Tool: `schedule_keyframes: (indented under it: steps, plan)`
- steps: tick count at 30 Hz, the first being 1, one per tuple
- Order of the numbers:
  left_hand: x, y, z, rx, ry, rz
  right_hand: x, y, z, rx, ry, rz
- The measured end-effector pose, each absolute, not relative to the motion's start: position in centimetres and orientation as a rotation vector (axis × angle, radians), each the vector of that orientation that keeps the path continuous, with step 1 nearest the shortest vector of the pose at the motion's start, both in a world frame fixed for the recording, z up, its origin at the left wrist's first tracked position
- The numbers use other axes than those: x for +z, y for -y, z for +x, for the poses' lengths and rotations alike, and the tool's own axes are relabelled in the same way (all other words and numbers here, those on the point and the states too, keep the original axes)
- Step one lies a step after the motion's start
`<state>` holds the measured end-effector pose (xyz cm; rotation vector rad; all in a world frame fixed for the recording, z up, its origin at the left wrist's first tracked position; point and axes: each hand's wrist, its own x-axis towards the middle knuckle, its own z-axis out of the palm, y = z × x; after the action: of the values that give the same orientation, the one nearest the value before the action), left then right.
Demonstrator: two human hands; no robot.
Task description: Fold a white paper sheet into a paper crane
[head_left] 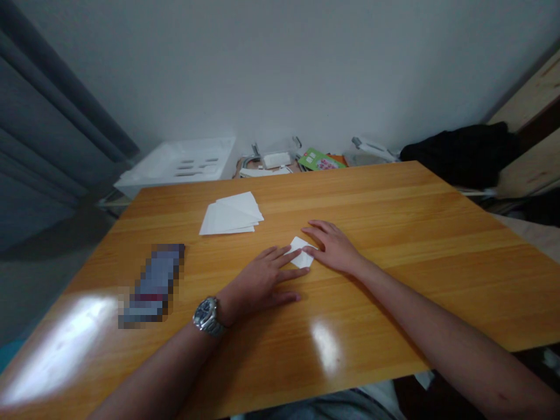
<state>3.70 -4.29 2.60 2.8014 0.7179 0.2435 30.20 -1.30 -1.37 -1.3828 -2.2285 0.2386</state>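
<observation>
A small folded piece of white paper (301, 261) lies on the wooden table between my two hands. My left hand (258, 283), with a metal watch (205, 312) at its wrist, rests with fingers spread, some of them pressing on the paper from the left. From the other side, my right hand (335, 249) touches the paper's right edge with its thumb, while its other fingers curve apart just beyond. Fingertips cover part of the paper. Farther back to the left is a loose stack of white paper sheets (231, 213).
A blurred-out, phone-like object (155, 283) lies on the table (385, 204) at left. Behind the far edge are a white foam tray (192, 154), a green booklet (321, 160) and assorted small items. Black cloth (459, 154) sits at the right, and a grey curtain (52, 111) hangs at left.
</observation>
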Motion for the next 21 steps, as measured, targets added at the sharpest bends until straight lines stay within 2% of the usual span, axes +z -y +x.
schedule_keyframes:
  steps: [14, 21]
  plan:
    - [1.6, 4.2, 4.0, 0.323, -0.869, 2.776, -1.4, 1.4, 30.2, 0.297, 2.179, -1.348]
    - [1.5, 4.2, 4.1, 0.348, -1.04, 2.813, -0.7, 1.7, 30.3, 0.324, 2.186, -1.188]
